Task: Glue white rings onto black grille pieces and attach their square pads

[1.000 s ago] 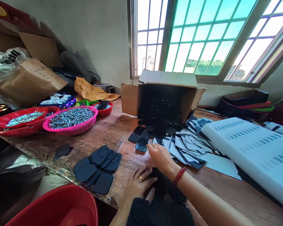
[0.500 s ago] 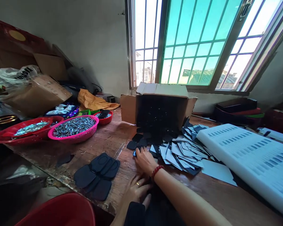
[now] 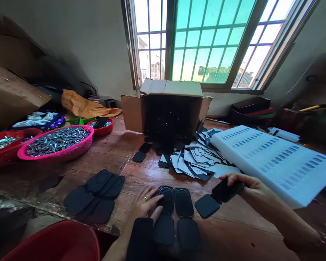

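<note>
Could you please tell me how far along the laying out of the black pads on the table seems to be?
Partly done. A fanned group of pads lies at the left, and two ridged pads sit side by side near the table edge. In hand: the right hand holds a black pad, while the left hand rests on the near row. Left: many more pads spill from the open cardboard box.

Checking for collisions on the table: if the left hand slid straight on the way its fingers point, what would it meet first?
The left hand already touches a ribbed black pad. Going straight on, it would likely meet the second ribbed pad lying right beside it; depth is hard to judge.
</note>
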The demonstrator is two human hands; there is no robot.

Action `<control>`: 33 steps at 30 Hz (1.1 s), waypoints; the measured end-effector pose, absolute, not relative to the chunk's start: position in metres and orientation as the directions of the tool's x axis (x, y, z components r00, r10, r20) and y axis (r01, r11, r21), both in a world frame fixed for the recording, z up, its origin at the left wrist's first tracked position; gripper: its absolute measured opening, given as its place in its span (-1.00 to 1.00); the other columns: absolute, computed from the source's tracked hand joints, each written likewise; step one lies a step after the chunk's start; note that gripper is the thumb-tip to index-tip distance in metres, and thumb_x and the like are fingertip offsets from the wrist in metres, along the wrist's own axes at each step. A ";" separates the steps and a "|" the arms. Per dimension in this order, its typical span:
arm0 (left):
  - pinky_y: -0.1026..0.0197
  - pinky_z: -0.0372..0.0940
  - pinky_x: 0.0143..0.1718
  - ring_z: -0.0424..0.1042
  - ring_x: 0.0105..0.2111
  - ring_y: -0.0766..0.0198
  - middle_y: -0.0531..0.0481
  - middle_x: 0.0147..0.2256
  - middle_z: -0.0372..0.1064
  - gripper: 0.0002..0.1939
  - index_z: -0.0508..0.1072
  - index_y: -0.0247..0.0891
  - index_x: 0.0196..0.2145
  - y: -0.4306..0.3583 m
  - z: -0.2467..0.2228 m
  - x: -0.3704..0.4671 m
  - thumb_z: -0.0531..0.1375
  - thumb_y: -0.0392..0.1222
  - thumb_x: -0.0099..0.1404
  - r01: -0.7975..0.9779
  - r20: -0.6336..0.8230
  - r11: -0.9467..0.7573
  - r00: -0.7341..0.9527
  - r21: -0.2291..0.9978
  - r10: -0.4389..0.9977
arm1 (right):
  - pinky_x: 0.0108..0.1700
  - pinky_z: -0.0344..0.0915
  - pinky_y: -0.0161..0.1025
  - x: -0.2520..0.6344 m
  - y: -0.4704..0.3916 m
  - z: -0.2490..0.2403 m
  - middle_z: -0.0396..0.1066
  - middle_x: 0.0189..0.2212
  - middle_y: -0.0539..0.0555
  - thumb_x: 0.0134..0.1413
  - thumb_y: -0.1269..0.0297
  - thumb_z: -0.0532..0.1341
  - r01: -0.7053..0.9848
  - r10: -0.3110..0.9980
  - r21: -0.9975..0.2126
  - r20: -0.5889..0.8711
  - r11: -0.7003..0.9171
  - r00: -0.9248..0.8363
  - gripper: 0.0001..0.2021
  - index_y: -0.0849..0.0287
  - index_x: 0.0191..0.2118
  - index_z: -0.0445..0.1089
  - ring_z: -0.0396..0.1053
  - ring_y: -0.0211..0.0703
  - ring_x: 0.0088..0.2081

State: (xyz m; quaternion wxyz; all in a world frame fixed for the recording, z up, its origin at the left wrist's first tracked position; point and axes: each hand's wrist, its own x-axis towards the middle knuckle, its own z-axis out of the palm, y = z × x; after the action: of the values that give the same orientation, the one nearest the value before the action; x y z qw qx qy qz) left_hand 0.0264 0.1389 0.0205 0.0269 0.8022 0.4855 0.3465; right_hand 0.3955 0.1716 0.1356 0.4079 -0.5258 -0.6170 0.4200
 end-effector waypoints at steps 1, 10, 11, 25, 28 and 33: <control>-0.23 0.30 0.16 0.34 0.18 -0.07 -0.13 0.11 0.44 -0.68 0.52 -0.10 0.02 0.139 0.023 0.029 0.20 -0.25 0.32 0.762 0.542 -0.536 0.296 0.363 0.787 | -0.22 0.45 -0.18 0.404 0.164 0.126 0.50 -0.13 0.20 -0.01 0.05 0.34 0.295 0.992 -0.955 -0.007 0.030 -0.124 -0.73 0.17 -0.47 0.44 0.46 0.00 -0.19; -0.42 0.12 0.20 0.09 0.30 -0.27 -0.19 0.31 0.14 -0.40 0.35 -0.03 0.22 0.129 0.044 0.080 0.30 0.06 0.26 0.690 0.316 -0.696 0.627 0.200 0.712 | 0.03 0.41 0.01 0.414 0.158 0.094 0.50 -0.04 0.21 0.05 0.29 0.11 0.646 0.962 -0.714 0.179 0.272 -0.207 -0.74 0.12 -0.27 0.56 0.46 0.08 -0.01; -0.42 0.12 0.21 0.09 0.31 -0.26 -0.18 0.32 0.12 -0.36 0.33 0.00 0.23 0.130 0.044 0.081 0.32 0.06 0.23 0.688 0.270 -0.694 0.642 0.212 0.718 | 0.05 0.40 0.05 0.413 0.156 0.093 0.50 -0.05 0.22 0.09 0.31 0.07 0.718 0.956 -0.635 0.243 0.286 -0.166 -0.70 0.13 -0.22 0.56 0.46 0.08 -0.01; -0.38 0.06 0.24 0.02 0.34 -0.24 -0.17 0.35 0.07 -0.27 0.29 0.03 0.25 0.133 0.052 0.077 0.37 0.04 0.16 0.659 0.191 -0.674 0.653 0.332 0.733 | 0.18 0.30 0.22 0.313 0.087 0.018 0.14 0.31 0.37 0.35 0.09 0.00 0.876 0.830 -0.242 0.495 0.417 -0.258 -0.44 0.28 0.34 0.13 0.06 0.26 0.34; -0.23 0.10 0.27 0.14 0.30 -0.09 -0.17 0.30 0.17 -0.41 0.31 -0.05 0.24 0.156 0.072 0.061 0.27 -0.01 0.28 0.707 0.248 -0.603 0.550 0.370 0.797 | 0.17 0.32 0.22 0.315 0.086 0.018 0.13 0.32 0.34 0.33 0.10 0.05 0.845 0.835 -0.322 0.499 0.426 -0.231 -0.43 0.22 0.36 0.09 0.10 0.26 0.32; -0.05 0.24 0.18 0.34 0.14 0.02 -0.17 0.09 0.42 -0.61 0.39 -0.23 0.11 0.237 0.107 0.014 0.13 -0.12 0.36 0.885 0.239 -0.240 0.153 0.399 0.959 | 0.18 0.35 0.12 0.328 0.082 0.030 0.16 0.32 0.22 0.34 0.15 0.05 0.781 0.902 -0.528 0.420 0.334 -0.102 -0.52 0.09 0.31 0.15 0.18 0.13 0.30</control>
State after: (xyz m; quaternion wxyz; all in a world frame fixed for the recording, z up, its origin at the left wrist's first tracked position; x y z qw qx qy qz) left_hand 0.0144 0.2373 0.1073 0.0824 0.7547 0.6107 0.2252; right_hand 0.3281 0.0820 0.0300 0.3514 -0.5707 -0.7372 0.0860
